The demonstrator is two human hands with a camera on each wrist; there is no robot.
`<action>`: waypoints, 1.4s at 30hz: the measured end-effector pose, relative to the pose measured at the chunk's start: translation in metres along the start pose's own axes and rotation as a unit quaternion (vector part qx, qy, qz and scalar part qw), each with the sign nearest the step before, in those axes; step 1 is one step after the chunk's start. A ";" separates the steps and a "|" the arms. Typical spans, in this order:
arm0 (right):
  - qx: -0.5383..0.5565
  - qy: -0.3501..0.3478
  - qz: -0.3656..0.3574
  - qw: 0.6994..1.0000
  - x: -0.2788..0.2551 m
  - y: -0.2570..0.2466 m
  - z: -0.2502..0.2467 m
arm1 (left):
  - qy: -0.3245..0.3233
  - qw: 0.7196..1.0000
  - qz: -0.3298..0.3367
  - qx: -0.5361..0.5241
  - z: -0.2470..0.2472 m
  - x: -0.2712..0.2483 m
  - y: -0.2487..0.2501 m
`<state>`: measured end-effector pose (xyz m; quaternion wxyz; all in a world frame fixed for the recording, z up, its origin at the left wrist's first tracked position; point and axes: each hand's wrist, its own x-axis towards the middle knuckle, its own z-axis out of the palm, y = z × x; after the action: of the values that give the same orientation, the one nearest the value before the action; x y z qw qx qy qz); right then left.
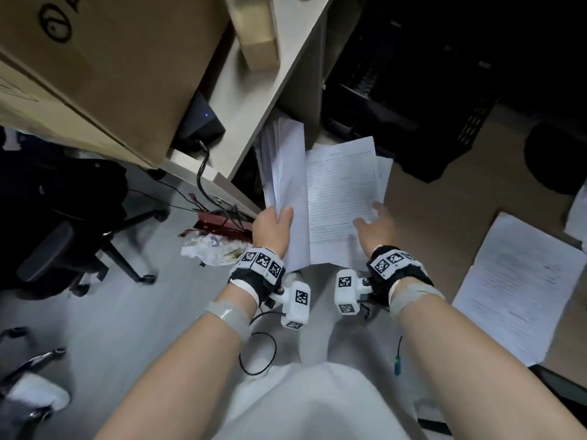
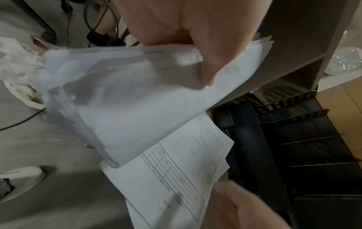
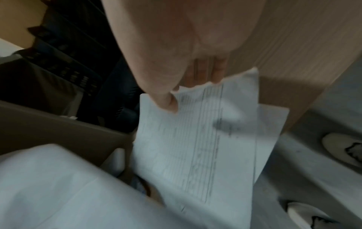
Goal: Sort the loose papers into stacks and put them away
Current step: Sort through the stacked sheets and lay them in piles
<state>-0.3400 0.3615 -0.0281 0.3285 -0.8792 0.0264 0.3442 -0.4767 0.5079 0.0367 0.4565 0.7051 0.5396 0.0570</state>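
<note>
A paper stack (image 1: 287, 173) stands just left of the lined sheets (image 1: 341, 198), under the surface (image 1: 254, 100) edge, with trays (image 1: 413, 100) behind.

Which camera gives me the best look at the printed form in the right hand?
Left wrist: the printed form lies sharp there, table lines plain. The head view shows it whole but small; the right wrist view shows it blurred.

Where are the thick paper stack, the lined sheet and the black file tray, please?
thick paper stack (image 1: 287, 173), head view, its blank top face.
lined sheet (image 1: 341, 188), head view, its ruled middle.
black file tray (image 2: 305, 139), left wrist view, a slotted divider.
</note>
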 end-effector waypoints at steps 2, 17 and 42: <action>-0.052 0.044 0.057 0.996 0.033 0.034 0.003 | -0.013 1.000 -0.015 -0.013 0.004 0.004 -0.001; -0.267 -0.008 0.169 0.949 0.044 0.032 -0.008 | -0.047 0.991 -0.122 -0.020 0.032 0.017 -0.017; -0.086 0.030 0.150 0.985 -0.013 0.054 -0.019 | -0.084 0.992 -0.092 -0.014 0.024 0.015 -0.018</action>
<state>-0.3535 0.3057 -0.0394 0.1956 -0.9003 0.1378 0.3635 -0.4695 0.5065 0.0037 0.5136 0.6479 0.5614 -0.0370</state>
